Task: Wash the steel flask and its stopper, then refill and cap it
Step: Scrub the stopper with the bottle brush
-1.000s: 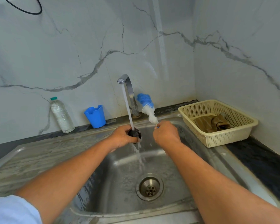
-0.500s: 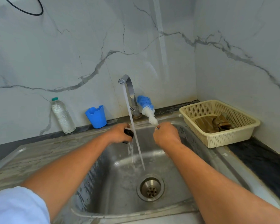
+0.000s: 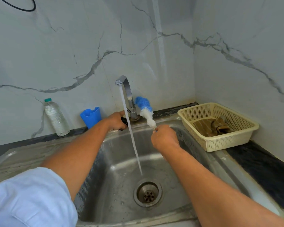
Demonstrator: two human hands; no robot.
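Water point(image 3: 132, 141) below tap point(image 3: 127, 89) fell clear to sink point(image 3: 118, 161). R hand point(image 3: 164, 138), right of tap, gripped brush point(image 3: 146, 112); we'd pulled L hand point(image 3: 115, 120), curled round black stopper point(image 3: 124, 121), back left of tap's base. Stopper rinse prob. done; flask unseen.

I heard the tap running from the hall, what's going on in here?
A person is washing up at the steel sink. Their left hand grips a small black stopper beside the tap, just clear of the running water, which falls unbroken toward the drain. Their right hand holds a blue-and-white bottle brush by its handle, bristles up. No flask is in view.
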